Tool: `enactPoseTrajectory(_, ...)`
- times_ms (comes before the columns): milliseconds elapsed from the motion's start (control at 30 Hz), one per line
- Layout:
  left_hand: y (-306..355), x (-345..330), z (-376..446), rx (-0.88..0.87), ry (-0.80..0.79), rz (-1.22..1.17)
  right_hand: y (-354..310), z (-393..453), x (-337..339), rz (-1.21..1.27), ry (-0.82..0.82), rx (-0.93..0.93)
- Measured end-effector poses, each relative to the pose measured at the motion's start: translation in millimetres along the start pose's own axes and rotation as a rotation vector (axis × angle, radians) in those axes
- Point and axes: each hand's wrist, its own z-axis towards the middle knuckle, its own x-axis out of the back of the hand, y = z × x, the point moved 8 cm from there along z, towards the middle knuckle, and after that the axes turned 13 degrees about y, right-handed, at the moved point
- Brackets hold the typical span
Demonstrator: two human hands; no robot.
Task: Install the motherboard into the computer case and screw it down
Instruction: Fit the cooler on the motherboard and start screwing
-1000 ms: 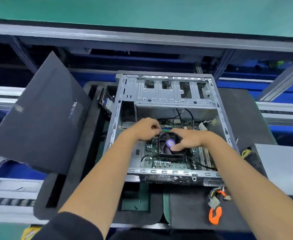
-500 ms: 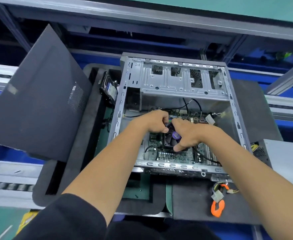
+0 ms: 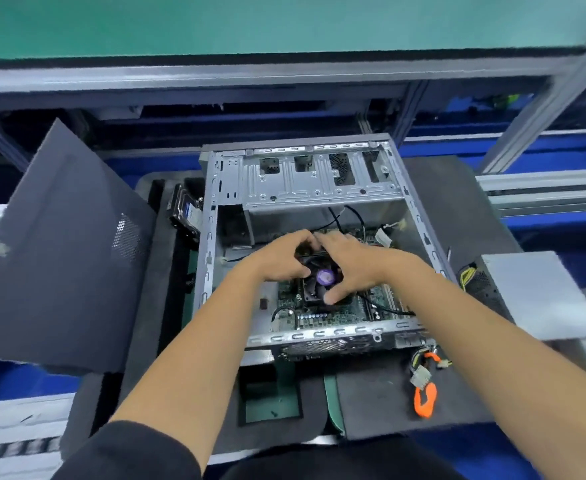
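Here one green motherboard (image 3: pixel 336 315) lies flat on the floor of one open grey sheet-metal computer case (image 3: pixel 305 178), its long axis running left to right. Two hands meet over its square black cooler fan (image 3: pixel 319 285) with a purple hub: left hand (image 3: pixel 277 261) and right hand (image 3: pixel 350 265) curl their fingers (image 3: pixel 333 299) round its edges. One flat perforated side panel (image 3: pixel 59 244) leans at left.
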Motion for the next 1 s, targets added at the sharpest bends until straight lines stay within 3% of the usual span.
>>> enactPoseTrajectory(133,20,-9,1,-0.067,0.002,-0.019,34,-31,87,0.306,0.440,-0.067)
enactPoseTrajectory(233,60,-1,7,-0.211,0.148,0.007,83,-64,149,0.189,0.723,-0.200)
enactPoseTrajectory(300,103,-3,13,-0.332,0.186,0.004,109,-78,160,0.126,0.764,-0.300)
enactPoseTrajectory(467,201,-47,26,-0.567,0.148,0.181,150,-96,130,0.031,0.612,-0.499)
enactPoseTrajectory(667,232,-110,41,-0.653,0.019,0.590,182,-127,84,0.030,0.412,-0.607)
enactPoseTrajectory(867,227,-176,49,-0.500,-0.254,0.942,183,-135,16,0.032,0.095,-0.534)
enactPoseTrajectory(1000,212,-200,46,-0.397,-0.455,1.098,173,-142,-26,0.246,-0.038,-0.521)
